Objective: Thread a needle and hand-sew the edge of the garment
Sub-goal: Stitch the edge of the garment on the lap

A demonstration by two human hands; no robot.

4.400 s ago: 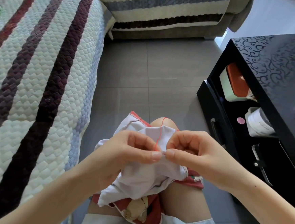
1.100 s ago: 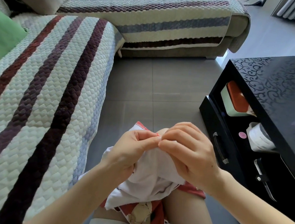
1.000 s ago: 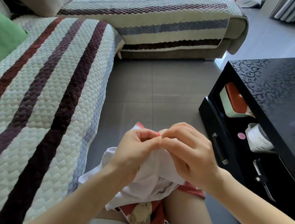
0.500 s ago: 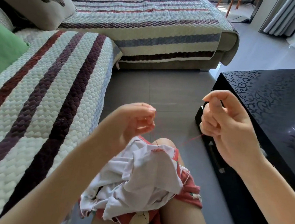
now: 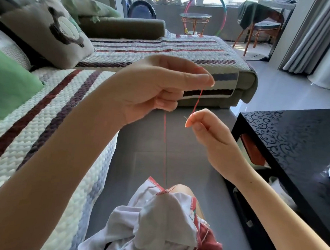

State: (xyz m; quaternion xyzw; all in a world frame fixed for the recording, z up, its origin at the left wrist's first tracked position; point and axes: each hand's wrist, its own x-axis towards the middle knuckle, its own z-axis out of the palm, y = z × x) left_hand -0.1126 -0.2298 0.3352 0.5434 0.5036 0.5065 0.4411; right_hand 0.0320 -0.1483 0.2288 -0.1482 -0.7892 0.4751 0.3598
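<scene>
Pinching thread (image 5: 165, 148) and needle (image 5: 185, 118) above garment (image 5: 164, 219)

Garment (image 5: 162, 221): white with a red stitched edge, being left bunched over the knee (image 5: 183, 190).
Thread (image 5: 165, 150): red, being drawn taut upward from that edge, being held in the left hand (image 5: 159, 89).
Needle (image 5: 185, 118): thin, silvery, being pinched by the right hand (image 5: 205, 132).

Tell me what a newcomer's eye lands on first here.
The red thread, drawn taut from the edge of the white garment on the lap up to the raised left hand at centre. Just right of it, the right hand pinches the needle. A glossy black table fills the right side.
</scene>
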